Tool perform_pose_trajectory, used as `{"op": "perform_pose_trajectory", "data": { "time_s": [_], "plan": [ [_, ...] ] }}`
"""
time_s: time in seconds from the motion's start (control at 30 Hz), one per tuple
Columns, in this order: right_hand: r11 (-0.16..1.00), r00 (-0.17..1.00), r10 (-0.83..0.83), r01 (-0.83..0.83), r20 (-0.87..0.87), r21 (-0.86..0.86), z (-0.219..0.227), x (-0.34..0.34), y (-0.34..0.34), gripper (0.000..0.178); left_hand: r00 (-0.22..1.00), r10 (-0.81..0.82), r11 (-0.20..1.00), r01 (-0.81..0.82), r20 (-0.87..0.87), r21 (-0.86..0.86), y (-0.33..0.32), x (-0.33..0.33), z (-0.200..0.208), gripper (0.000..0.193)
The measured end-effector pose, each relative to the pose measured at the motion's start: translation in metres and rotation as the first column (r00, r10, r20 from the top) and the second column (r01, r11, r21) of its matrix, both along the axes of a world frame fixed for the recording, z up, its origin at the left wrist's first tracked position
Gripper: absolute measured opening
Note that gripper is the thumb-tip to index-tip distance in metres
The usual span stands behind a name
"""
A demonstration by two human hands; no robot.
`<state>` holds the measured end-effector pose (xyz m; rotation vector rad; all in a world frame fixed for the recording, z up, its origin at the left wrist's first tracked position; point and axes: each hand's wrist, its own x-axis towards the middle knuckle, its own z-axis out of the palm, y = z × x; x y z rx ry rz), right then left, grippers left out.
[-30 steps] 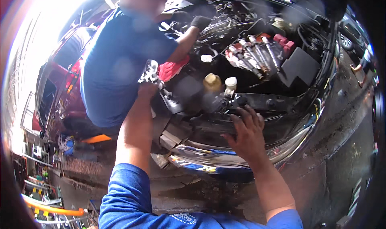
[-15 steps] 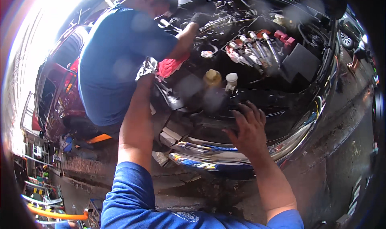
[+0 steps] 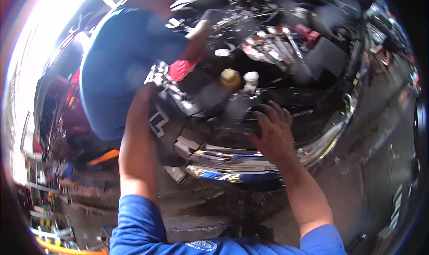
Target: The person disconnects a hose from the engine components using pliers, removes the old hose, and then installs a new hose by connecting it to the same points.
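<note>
My left hand (image 3: 149, 88) is at the front left corner of the car's engine bay, beside a co-worker's blue shirt (image 3: 129, 67). A crumpled white and grey thing (image 3: 157, 72) lies at its fingers, which are smeared by motion; whether they grip it is not clear. Over the front panel of the engine bay, my right hand (image 3: 273, 132) hovers or rests with fingers spread and nothing held. Just beyond it stand a yellowish cap (image 3: 230, 78) and a white cap-like piece (image 3: 251, 78). A red cloth or glove (image 3: 181, 69) lies beyond my left hand.
Several long metal injector-like parts (image 3: 279, 42) lie on a stained cloth farther back, near a dark box-shaped cover (image 3: 327, 58). The co-worker leans over the engine from the left. The chrome-trimmed bumper (image 3: 237, 165) curves before me. A dark red car (image 3: 62, 98) stands at left.
The whole view has shifted, so car and co-worker appear farther left and slightly higher, with more blur. My left hand stays by the white and grey thing; my right hand stays spread.
</note>
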<state>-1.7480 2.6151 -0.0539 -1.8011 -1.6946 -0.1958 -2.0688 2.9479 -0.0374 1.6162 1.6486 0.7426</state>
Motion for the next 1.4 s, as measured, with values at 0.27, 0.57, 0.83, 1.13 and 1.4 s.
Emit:
{"op": "perform_pose_trajectory", "data": {
  "time_s": [0.27,0.57,0.83,1.13,1.4],
  "plan": [
    [0.998,0.999,-0.024,0.026,-0.034,0.059,-0.022,0.004,-0.003,0.043,0.946,-0.194,0.979,0.169,0.259,0.116,-0.142,0.01,0.006,0.025],
    [0.989,0.992,-0.124,0.124,-0.004,0.078,-0.008,-0.026,-0.03,0.049,0.821,-0.368,0.929,0.303,0.437,0.214,-0.322,-0.039,-0.004,0.022],
    [0.824,-0.572,0.346,-0.194,-0.744,0.532,-0.083,-0.172,-0.268,0.041,0.605,-0.568,0.819,0.484,0.558,0.309,-0.518,-0.03,-0.073,0.022],
    [0.966,-0.158,-0.024,0.249,-0.987,-0.064,-0.131,-0.117,-0.628,0.029,0.079,-0.996,0.079,0.997,0.028,0.019,-0.806,0.117,-0.135,0.045],
    [0.784,0.275,-0.509,0.54,-0.815,-0.307,-0.126,-0.001,-0.893,0.018,-0.143,-0.964,-0.133,0.989,0.225,0.062,-1.026,0.339,-0.081,0.032]
  ]
}}
